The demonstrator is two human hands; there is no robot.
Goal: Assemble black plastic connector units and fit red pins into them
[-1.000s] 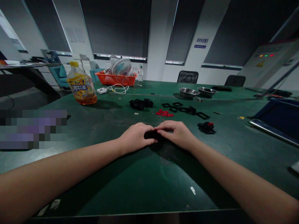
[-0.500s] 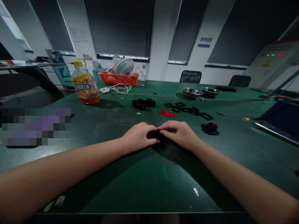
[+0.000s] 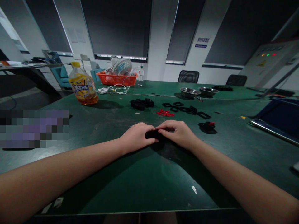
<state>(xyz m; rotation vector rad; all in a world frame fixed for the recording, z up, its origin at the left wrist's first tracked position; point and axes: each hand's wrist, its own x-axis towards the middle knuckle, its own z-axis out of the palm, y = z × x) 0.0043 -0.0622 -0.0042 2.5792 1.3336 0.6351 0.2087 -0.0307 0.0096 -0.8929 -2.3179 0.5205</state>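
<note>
My left hand point(image 3: 136, 136) is closed around a small black plastic part point(image 3: 151, 134), low over the green table in front of me. Dark and mostly covered by fingers, the part does not show its full shape. From the other side my right hand point(image 3: 179, 133) meets it, thumb and forefinger pinched at its upper right edge. A speck of red shows between the fingertips there; what it belongs to is hidden. Beyond the hands lie several small red plastic pieces point(image 3: 165, 113), black rectangular frames point(image 3: 204, 115) and a heap of black parts point(image 3: 141, 104).
To the right sits a black part with a red piece point(image 3: 207, 127). Farther back stand a yellow-capped bottle point(image 3: 83, 85), an orange basket point(image 3: 116, 80) holding a fan, a white cable point(image 3: 121, 89) and two metal bowls point(image 3: 189, 92). A dark blue case point(image 3: 277, 116) lies at right.
The whole view has shifted slightly, so things appear a little farther left. Both hands keep the same grip on the black part.
</note>
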